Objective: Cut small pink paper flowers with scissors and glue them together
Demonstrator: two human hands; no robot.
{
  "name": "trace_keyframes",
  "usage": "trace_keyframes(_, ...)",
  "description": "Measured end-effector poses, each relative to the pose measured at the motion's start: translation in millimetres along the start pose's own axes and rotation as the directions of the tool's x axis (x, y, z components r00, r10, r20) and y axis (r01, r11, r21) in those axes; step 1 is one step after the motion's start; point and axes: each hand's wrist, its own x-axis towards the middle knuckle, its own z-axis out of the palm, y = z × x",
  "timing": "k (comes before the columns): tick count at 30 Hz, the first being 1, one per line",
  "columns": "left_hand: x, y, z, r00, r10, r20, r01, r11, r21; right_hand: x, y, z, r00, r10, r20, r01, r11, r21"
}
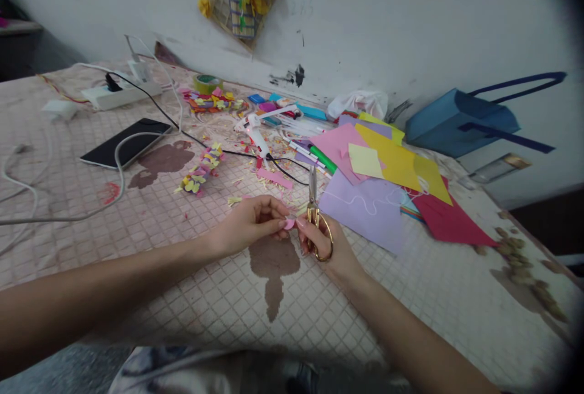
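Note:
Between the fingertips of my left hand (pixel 261 222) is a small pink paper piece (pixel 289 224), and the fingers are closed on it. My right hand (pixel 331 245) has a pair of gold-handled scissors (pixel 312 199) hooked in it, blades pointing up and away from me. The right thumb and fingertip also meet the edge of the pink piece. Just beyond my hands lie a pink paper strip (pixel 274 178) and tiny paper scraps. A white glue gun (pixel 256 137) rests further back, its small red light on.
A garland of paper flowers (pixel 201 169) lies to the left, near a dark tablet (pixel 126 142) and a white power strip (pixel 121 95) with trailing cables. Coloured paper sheets (pixel 365 205), a green marker (pixel 322 160) and a blue bag (pixel 460 120) are on the right. Green tape (pixel 208 83) sits behind.

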Motion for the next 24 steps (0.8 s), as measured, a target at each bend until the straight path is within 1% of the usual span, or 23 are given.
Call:
trace_keyframes(6,-0.2,-3.9,-1.1,1.000,-0.003,0.020,0.003,1.000,0.019,0.5,-2.1,-0.5,0.999,-0.007,0.043,0.008,0.999,-0.037)
trace_keyframes(14,-1.5,-4.1,-1.0,0.996,-0.023,0.092,0.019,0.999,0.043,0.8,2.2,-1.5,0.999,-0.023,0.032,0.025,0.999,-0.048)
trace_keyframes(17,-1.4,-3.9,-1.4,0.993,-0.075,0.095,0.071,0.997,0.042,0.9,3.2,-1.5,1.000,-0.020,0.020,0.021,1.000,-0.013)
trace_keyframes(21,-0.1,-2.8,-1.7,0.985,-0.158,0.074,0.162,0.986,-0.048,1.1,1.9,-1.0,0.999,-0.033,0.000,0.033,0.999,0.040)
trace_keyframes(24,0.8,-2.5,-1.7,0.984,-0.166,0.060,0.171,0.980,-0.097,1.1,0.3,-0.4,0.999,-0.041,0.036,0.040,0.999,0.021)
